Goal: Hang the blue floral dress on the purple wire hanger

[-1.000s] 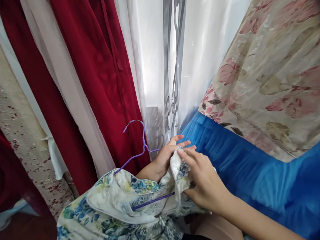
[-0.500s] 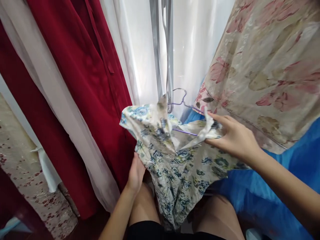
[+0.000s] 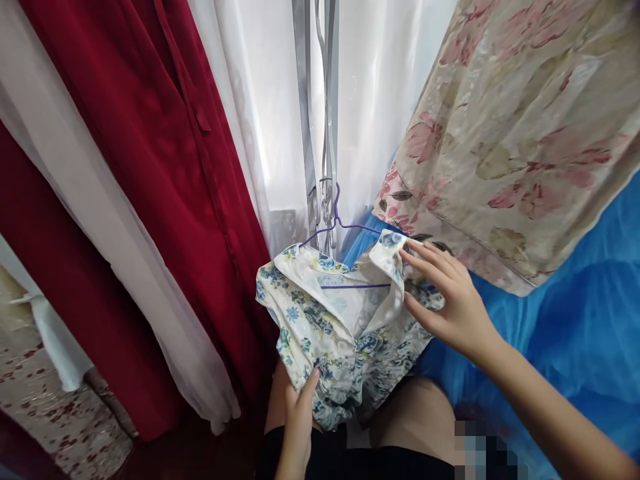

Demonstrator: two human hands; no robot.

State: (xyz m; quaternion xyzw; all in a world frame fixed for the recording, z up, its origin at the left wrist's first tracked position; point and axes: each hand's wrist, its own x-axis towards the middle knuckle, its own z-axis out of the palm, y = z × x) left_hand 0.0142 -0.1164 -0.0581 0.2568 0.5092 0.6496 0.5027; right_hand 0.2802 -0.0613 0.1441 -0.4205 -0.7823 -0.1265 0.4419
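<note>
A white floral blouse (image 3: 320, 333) with blue, green and yellow print hangs on a purple wire hanger (image 3: 336, 217). Its neckline lies open, and the hanger's lower bar shows across it. At the blouse's lower left side, my left hand (image 3: 299, 413) pinches the cloth, thumb in front and the other fingers hidden behind. My right hand (image 3: 450, 293) is at the shoulder on the right, its fingers stretched out and apart, their tips touching the turned neckline edge.
Grey metal poles (image 3: 330, 100) stand upright behind the hanger. Red fabric (image 3: 210, 220) hangs on the left beside pale cloth (image 3: 115, 220). On the right hang a pink-flowered cream cloth (image 3: 525, 147) and, beneath it, shiny blue fabric (image 3: 565, 360).
The blouse's neckline has straightened and settled over the hanger, whose hook now stands by the poles. My left hand has moved lower on the cloth; my right hand's fingers have spread.
</note>
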